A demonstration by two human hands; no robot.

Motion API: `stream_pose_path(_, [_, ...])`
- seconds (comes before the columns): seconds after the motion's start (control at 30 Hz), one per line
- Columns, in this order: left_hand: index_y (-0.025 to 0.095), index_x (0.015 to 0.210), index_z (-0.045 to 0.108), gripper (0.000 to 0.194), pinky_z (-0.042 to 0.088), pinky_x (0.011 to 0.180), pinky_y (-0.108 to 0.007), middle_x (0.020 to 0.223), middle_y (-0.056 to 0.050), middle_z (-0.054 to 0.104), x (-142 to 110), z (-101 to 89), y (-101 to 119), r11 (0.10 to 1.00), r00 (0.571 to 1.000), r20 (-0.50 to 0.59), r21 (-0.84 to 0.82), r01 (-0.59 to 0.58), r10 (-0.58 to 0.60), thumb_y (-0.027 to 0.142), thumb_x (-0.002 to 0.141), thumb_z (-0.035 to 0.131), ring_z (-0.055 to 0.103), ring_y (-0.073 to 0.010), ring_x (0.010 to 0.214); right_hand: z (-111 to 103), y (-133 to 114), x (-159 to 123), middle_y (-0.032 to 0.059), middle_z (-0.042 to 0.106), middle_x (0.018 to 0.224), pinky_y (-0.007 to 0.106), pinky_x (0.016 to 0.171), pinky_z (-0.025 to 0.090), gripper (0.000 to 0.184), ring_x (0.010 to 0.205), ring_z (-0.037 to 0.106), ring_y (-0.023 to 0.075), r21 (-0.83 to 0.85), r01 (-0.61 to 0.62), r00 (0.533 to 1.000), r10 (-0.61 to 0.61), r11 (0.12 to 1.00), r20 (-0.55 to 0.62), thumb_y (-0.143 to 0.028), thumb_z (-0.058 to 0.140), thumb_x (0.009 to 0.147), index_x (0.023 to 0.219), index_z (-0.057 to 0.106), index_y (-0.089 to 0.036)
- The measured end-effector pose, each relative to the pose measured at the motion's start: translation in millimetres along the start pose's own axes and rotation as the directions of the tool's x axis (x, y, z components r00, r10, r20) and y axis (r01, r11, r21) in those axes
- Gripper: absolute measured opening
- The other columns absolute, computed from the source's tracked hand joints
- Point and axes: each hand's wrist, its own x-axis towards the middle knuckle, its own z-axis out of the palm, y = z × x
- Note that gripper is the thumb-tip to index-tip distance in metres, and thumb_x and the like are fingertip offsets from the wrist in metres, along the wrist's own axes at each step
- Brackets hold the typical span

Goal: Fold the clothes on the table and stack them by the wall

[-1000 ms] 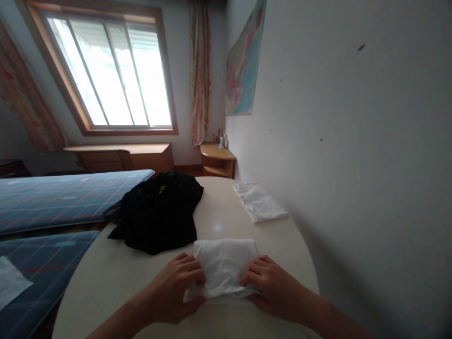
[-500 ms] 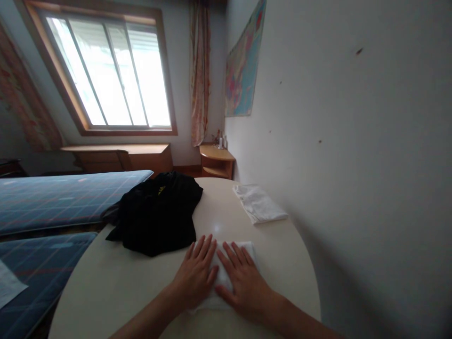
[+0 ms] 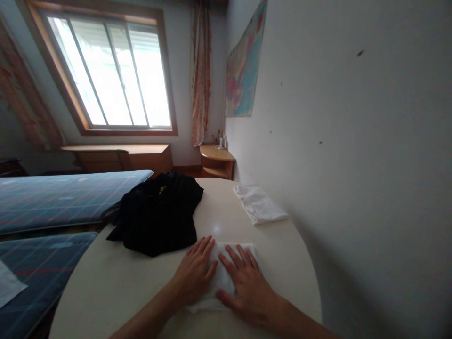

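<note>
A folded white cloth (image 3: 223, 278), perhaps a garment, lies flat near the front of the round cream table (image 3: 102, 287). My left hand (image 3: 197, 270) rests palm down over its left side, fingers stretched forward. On the right side lies my right hand (image 3: 244, 285), also flat, with its fingers spread. Both hands touch the cloth without gripping it and cover much of it. Beyond my left hand is a crumpled black garment (image 3: 158, 216) with a small yellow mark. A second folded white cloth (image 3: 260, 204) sits at the table's far right.
Close along the table's right side runs a white wall (image 3: 353, 188). To the left are blue plaid mattresses (image 3: 70, 197), with a white sheet-like piece (image 3: 9, 285) on the nearer one. A wooden corner shelf (image 3: 217, 153) and a low desk (image 3: 141, 150) stand at the back.
Both hands have let go of the cloth's side edges and moved inward onto its top, fingers now straight and flat. The cloth lies flatter. Since half a second ago they have shifted only slightly.
</note>
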Motion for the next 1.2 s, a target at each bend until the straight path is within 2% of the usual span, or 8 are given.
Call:
stream_pose_path(0.1, [0.012,0.138,0.050,0.047,0.038,0.109,-0.045,0.140,-0.015,0.055,5.2,-3.6,-5.7,0.989,0.988,-0.039,-0.021,0.145,-0.146,0.034,0.098,0.036,0.049,-0.0270,0.130,-18.9,-8.3,6.7,0.0109,0.044,0.152,0.058,0.113,0.025,0.071,0.137,0.038,0.0360,-0.019,-0.060,0.998,0.060,0.998,-0.030,-0.070,0.041,0.091,0.146,0.044,-0.027])
stream_pose_path(0.2, [0.014,0.131,0.055,0.042,0.041,0.104,-0.046,0.129,-0.014,0.061,11.8,-5.4,-9.4,0.978,0.978,-0.061,-0.066,0.196,-0.200,0.032,0.096,0.041,0.054,-0.0287,0.122,-35.5,-10.7,26.2,0.0144,0.062,0.129,0.051,0.104,0.037,0.054,0.119,0.055,0.0310,-0.061,-0.147,0.983,0.139,0.987,-0.116,-0.055,0.038,0.098,0.134,0.057,-0.019])
stream_pose_path(0.3, [0.017,0.126,0.056,0.035,0.042,0.103,-0.044,0.124,-0.011,0.062,13.9,-1.1,-13.5,0.966,0.982,-0.091,-0.213,0.146,-0.168,0.028,0.094,0.045,0.056,-0.0260,0.117,-42.2,-2.4,51.4,0.0158,0.065,0.122,0.046,0.099,0.042,0.047,0.115,0.057,0.0303,-0.079,-0.152,0.980,0.140,0.985,-0.139,-0.049,0.044,0.097,0.124,0.064,-0.016])
stream_pose_path(0.47, [0.022,0.120,0.053,0.029,0.048,0.098,-0.037,0.118,-0.007,0.060,10.3,2.9,-16.7,0.886,0.976,-0.178,-0.463,0.031,-0.127,0.023,0.091,0.049,0.060,-0.0204,0.108,-44.3,19.4,80.2,0.0150,0.068,0.114,0.037,0.097,0.044,0.044,0.110,0.061,0.0272,0.084,0.002,0.999,-0.006,0.996,0.046,-0.051,0.052,0.092,0.109,0.072,-0.014])
stream_pose_path(0.63, [0.023,0.114,0.054,0.023,0.050,0.095,-0.036,0.113,-0.006,0.060,12.6,-1.0,-12.5,0.839,0.952,-0.278,-0.541,-0.047,-0.125,0.024,0.091,0.051,0.061,-0.0205,0.104,-54.1,32.4,84.7,0.0098,0.072,0.104,0.029,0.077,0.048,0.045,0.091,0.066,0.0222,0.292,0.007,0.977,-0.069,0.956,0.200,-0.053,0.055,0.089,0.111,0.068,-0.016])
stream_pose_path(0.8, [0.023,0.123,0.049,0.031,0.053,0.092,-0.035,0.122,-0.008,0.058,20.2,7.6,-15.1,0.802,0.938,-0.289,-0.597,-0.021,-0.190,0.031,0.093,0.051,0.061,-0.0205,0.109,-55.5,43.4,78.2,0.0053,0.072,0.100,0.028,0.076,0.048,0.037,0.088,0.065,0.0202,0.373,0.047,0.979,-0.116,0.927,0.166,-0.049,0.056,0.090,0.109,0.066,-0.019])
stream_pose_path(0.97, [0.021,0.136,0.040,0.040,0.045,0.107,-0.044,0.142,-0.012,0.048,22.0,19.3,-24.0,0.884,0.928,-0.330,-0.468,-0.002,-0.172,0.033,0.098,0.041,0.051,-0.0224,0.128,-59.5,72.3,79.2,0.0077,0.071,0.109,0.033,0.087,0.048,0.035,0.098,0.065,0.0224,0.386,0.000,1.000,-0.007,0.923,0.015,-0.047,0.055,0.091,0.113,0.063,-0.020])
stream_pose_path(1.2, [0.018,0.141,0.045,0.052,0.034,0.116,-0.050,0.151,-0.011,0.045,15.2,31.4,-20.2,0.995,0.988,-0.147,-0.096,0.040,-0.054,0.021,0.089,0.047,0.033,-0.0273,0.144,-94.8,125.3,112.3,0.0127,0.069,0.118,0.037,0.095,0.046,0.042,0.108,0.065,0.0264,0.338,-0.118,0.958,0.196,0.934,-0.207,-0.047,0.057,0.090,0.119,0.061,-0.017])
